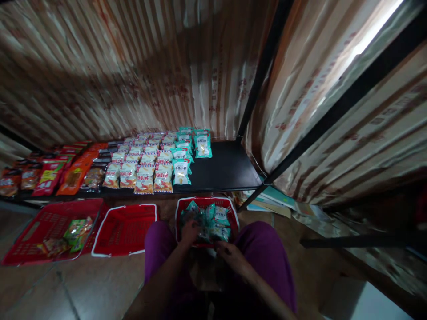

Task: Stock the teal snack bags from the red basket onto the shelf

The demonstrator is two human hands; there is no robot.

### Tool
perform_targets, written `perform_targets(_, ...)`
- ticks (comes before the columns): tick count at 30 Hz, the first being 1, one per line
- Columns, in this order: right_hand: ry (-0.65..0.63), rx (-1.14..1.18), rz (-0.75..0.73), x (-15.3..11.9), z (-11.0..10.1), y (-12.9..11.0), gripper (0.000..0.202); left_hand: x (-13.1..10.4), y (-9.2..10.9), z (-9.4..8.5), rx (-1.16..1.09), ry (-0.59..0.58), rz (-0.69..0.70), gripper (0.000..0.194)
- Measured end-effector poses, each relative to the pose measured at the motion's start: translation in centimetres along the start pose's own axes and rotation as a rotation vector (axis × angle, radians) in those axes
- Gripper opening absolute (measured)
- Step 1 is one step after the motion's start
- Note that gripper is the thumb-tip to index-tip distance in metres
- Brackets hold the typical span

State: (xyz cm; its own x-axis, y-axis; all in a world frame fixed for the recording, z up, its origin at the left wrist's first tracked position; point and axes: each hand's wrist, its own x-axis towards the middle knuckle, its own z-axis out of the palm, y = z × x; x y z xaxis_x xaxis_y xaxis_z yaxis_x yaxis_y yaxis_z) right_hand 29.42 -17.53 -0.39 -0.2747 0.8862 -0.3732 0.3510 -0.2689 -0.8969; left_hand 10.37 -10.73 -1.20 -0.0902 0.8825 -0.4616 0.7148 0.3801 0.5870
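Note:
Between the knees stands a red basket (235,218) with a white rim, holding several teal and white snack packets (220,214). My left hand (191,230) reaches into its left part, over teal packets; its fingers are dim and blurred, so any grip is unclear. My right hand (230,254) is at the basket's front edge, fingers bent near the rim, and what they touch cannot be made out. On the black shelf (223,166) beyond, more teal packets (182,171) stand in rows beside white and orange snack packets (145,177).
To the left on the floor are a red basket (116,229) and a larger red basket (30,238) with a few packets in it. Orange and red packets (50,175) fill the shelf's left end. A black post (256,75) rises behind the shelf.

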Motion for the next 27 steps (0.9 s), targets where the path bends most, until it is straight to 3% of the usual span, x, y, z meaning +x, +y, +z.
perform_targets(5, -0.054, -0.071, 0.009, 0.7, 0.3, 0.4, 0.07, -0.4, -0.9, -1.3, -0.084, 0.161, 0.022, 0.029)
perform_targets(7, -0.056, -0.084, 0.019, 1.0, 0.5, 0.3, 0.067, -0.6, -1.3, -2.0, -0.107, 0.288, 0.026, 0.022)
perform_targets(9, -0.064, -0.089, 0.022, 1.2, 0.6, 0.0, 0.064, -0.6, -1.7, -3.2, -0.118, 0.457, 0.027, 0.026)
perform_targets(13, -0.089, -0.108, 0.028, 1.7, 0.8, -0.8, 0.062, 0.2, -2.5, -7.4, -0.111, 0.804, 0.025, 0.041)
perform_targets(16, -0.084, -0.14, 0.044, 2.1, 0.9, -1.3, 0.062, 1.7, -2.9, -11.2, -0.07, 0.989, 0.058, 0.05)
perform_targets(21, -0.079, -0.167, 0.052, 2.6, 1.3, -1.7, 0.061, 4.7, -3.4, -15.9, 0.027, 1.113, 0.14, 0.052)
perform_targets(27, -0.059, -0.171, 0.076, 3.6, 2.4, -2.0, 0.053, 7.0, -4.7, -17.2, 0.095, 1.115, 0.159, 0.051)
